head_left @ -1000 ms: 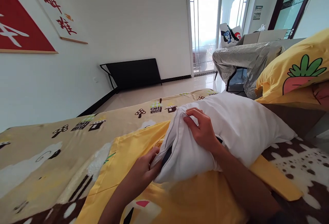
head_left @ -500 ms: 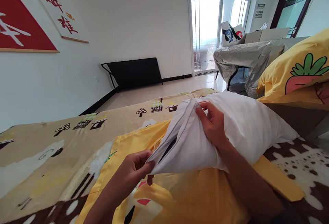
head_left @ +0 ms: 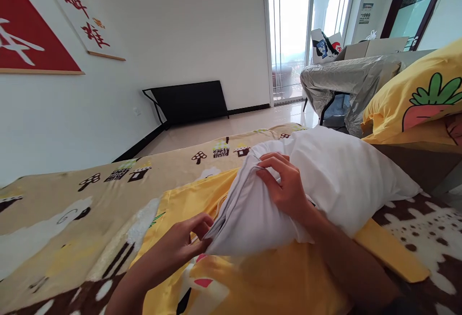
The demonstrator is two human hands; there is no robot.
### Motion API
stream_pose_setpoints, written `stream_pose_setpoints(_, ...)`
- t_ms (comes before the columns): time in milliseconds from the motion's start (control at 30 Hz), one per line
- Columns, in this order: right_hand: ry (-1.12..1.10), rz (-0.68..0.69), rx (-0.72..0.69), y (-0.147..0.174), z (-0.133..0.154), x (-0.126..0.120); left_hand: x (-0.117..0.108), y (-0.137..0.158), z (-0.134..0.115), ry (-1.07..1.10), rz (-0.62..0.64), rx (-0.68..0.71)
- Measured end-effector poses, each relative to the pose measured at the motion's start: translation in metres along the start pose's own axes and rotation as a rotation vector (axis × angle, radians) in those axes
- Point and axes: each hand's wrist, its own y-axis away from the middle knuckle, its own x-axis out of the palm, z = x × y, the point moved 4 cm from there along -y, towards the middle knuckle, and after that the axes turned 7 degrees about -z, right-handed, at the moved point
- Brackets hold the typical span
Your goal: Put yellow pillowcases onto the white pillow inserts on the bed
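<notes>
Grip, head view: left hand (head_left: 187, 238), thumb and fingers pinched together on the near-left corner of a white pillow (head_left: 339, 175); right hand (head_left: 285, 185), fingertips clamped on the same end's upper edge. Pillow: lying across a spread yellow cloth (head_left: 162, 221) (printed, its middle covered by the pillow), with a seamed edge (head_left: 236, 197) running between the hands. Right forearm: crossing the pillow's near side and masking part of it. Yellow strip (head_left: 393, 252): protruding to the right of that forearm. Beneath all: a patterned blanket (head_left: 176, 173), beige with brown and white areas.

Surroundings, right: yellow pillow (head_left: 390, 100) with carrot print (cut by the frame edge); behind it, furniture under grey plastic sheeting (head_left: 339, 76), bearing an open carton (head_left: 386, 47) and a printed bag (head_left: 323, 47). Far side: sliding glass door (head_left: 290, 40); black panel (head_left: 187, 103) leaning at the wall. Left: red hanging (head_left: 32, 26).
</notes>
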Motion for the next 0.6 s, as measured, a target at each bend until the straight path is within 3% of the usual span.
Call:
stream_pose_setpoints(133,-0.006,0.079,-0.059,0.011,0.008,0.018,-0.012,0.005,-0.001,0.256,-0.252,0.081)
stream_pose_setpoints(233,0.012,0.144,-0.096,0.019,0.012,0.029,-0.001,0.007,-0.018,0.466,-0.395,0.155)
stream_pose_setpoints(400,0.063,0.194,-0.154,0.029,0.02,0.04,0.033,-0.002,-0.042,0.258,-0.479,0.086)
stream_pose_setpoints(600,0.046,0.256,-0.193,0.034,0.024,0.045,0.04,-0.005,-0.044,0.161,-0.566,0.162)
